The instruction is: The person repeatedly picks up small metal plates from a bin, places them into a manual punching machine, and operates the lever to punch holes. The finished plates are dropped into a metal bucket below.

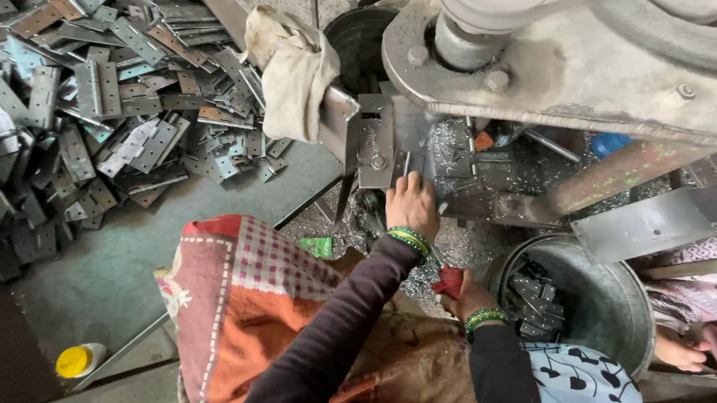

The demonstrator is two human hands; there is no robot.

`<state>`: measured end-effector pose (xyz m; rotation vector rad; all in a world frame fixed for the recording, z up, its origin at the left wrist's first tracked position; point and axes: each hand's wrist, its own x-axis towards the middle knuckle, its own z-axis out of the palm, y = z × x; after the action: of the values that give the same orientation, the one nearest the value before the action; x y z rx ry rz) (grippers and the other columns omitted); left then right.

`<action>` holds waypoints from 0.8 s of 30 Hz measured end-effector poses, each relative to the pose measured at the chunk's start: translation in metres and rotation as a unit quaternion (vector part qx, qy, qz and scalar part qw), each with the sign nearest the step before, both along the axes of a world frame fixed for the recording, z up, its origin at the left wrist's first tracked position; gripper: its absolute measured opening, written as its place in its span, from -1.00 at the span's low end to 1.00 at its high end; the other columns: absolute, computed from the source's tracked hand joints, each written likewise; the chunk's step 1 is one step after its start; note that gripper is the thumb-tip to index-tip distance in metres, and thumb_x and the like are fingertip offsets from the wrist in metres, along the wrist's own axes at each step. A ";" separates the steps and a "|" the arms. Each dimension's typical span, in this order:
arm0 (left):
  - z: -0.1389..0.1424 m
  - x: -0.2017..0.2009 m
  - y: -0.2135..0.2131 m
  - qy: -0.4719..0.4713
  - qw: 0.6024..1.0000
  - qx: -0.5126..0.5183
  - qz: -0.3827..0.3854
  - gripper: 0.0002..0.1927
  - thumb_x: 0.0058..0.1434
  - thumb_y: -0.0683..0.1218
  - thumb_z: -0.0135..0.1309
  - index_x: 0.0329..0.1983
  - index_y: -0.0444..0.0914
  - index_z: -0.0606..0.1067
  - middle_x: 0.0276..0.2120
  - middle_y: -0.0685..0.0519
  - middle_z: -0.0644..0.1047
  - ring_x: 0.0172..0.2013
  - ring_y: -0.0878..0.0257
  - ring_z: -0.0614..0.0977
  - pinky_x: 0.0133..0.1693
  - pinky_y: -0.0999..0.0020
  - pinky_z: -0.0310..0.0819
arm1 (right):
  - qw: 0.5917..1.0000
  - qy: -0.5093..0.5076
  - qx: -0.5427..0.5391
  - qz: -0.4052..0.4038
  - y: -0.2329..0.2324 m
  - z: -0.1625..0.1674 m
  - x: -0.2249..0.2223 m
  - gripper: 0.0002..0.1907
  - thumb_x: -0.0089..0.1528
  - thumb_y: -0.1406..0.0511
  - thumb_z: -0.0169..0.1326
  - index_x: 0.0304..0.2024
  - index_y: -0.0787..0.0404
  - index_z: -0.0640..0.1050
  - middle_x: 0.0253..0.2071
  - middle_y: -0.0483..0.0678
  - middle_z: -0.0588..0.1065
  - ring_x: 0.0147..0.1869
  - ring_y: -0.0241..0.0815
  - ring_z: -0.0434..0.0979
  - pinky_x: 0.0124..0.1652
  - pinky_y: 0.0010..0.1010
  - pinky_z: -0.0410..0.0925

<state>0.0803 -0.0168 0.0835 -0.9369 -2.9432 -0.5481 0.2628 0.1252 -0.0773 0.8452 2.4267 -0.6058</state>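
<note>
Left hand [412, 206]: reached forward to the press bed, fingers curled down over a small metal piece [405, 165] at the die, seemingly to keep it seated where the tool came down. The grip looked narrow and closed on the piece, though the fingertips were partly hidden.
Right hand [467, 297]: drawn back low by the lap, closed around a red rag [448, 280], probably as padding against sharp edges and swarf.
Metal piece: lay on the press bed just under the left fingers, beside the upright die block [375, 140].
Press [586, 64]: heavy grey frame with a pulley overhead, filling the upper right; the work area sat directly below it, within arm's reach.
Swarf [464, 244]: bright shavings scattered over the bed and around both wrists.
Bucket [631, 308]: metal, just right of the right hand, with dark flat parts inside, close enough to drop or pick parts without stretching.
Hinge pile [96, 120]: a wide heap of flat hinge plates on the floor to the left, well apart from the hands.
Cloth [292, 66]: pale, draped over a bar beside the die.
Bottle [79, 360]: yellow-capped, on the floor at lower left.
Bangles [409, 240]: green and yellow, on both wrists.
</note>
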 end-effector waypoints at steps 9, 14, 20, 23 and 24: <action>-0.034 -0.031 -0.026 -0.093 0.995 -0.026 0.025 -0.32 0.25 0.05 -0.02 0.45 -0.14 0.19 0.45 -0.03 0.14 0.38 0.02 0.12 0.36 -0.40 -0.50 | 1.000 -0.001 0.002 0.007 -0.019 0.044 -0.011 -0.06 0.11 -0.05 0.28 0.31 0.26 0.14 0.01 0.30 0.56 0.10 0.28 0.58 0.08 -0.08 0.41; -0.059 -0.038 -0.005 0.019 0.998 -0.023 0.047 -0.44 0.34 -0.01 -0.02 0.41 -0.18 0.33 0.40 0.04 0.33 0.44 0.10 0.28 0.43 -0.39 -0.46 | 0.992 -0.067 0.103 0.020 -0.033 0.128 -0.025 -0.17 0.23 -0.16 0.13 0.31 0.17 0.19 -0.10 0.26 0.63 -0.04 0.26 0.67 -0.03 -0.02 0.47; -0.051 -0.052 -0.003 -0.073 0.994 0.062 0.049 -0.36 0.15 0.09 0.12 0.29 -0.23 0.38 0.36 0.00 0.34 0.37 0.05 0.32 0.41 -0.32 -0.47 | 0.997 -0.050 0.062 -0.021 -0.026 0.088 -0.024 -0.24 0.24 -0.09 0.10 0.28 0.12 0.14 -0.14 0.25 0.59 -0.08 0.25 0.67 -0.07 0.00 0.49; -0.045 -0.047 -0.010 -0.043 0.996 0.065 0.039 -0.38 0.12 0.08 0.14 0.23 -0.26 0.40 0.34 -0.07 0.34 0.33 0.00 0.32 0.37 -0.33 -0.47 | 1.000 0.023 0.014 -0.010 -0.021 0.034 -0.007 -0.27 0.26 -0.07 0.08 0.27 0.15 0.12 -0.19 0.31 0.59 -0.11 0.31 0.66 -0.09 0.02 0.47; -0.043 -0.045 -0.011 -0.030 0.997 0.066 0.037 -0.37 0.13 0.10 0.14 0.22 -0.29 0.40 0.32 -0.11 0.35 0.32 -0.03 0.33 0.36 -0.33 -0.48 | 0.998 0.057 0.005 0.009 -0.018 0.024 -0.004 -0.26 0.28 -0.07 0.06 0.28 0.17 0.11 -0.21 0.35 0.60 -0.11 0.34 0.64 -0.09 0.03 0.45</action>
<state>0.0348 -0.0276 0.0401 -0.8079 -2.9361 -0.7675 0.2592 0.1069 -0.0535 0.8122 2.5389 -0.6506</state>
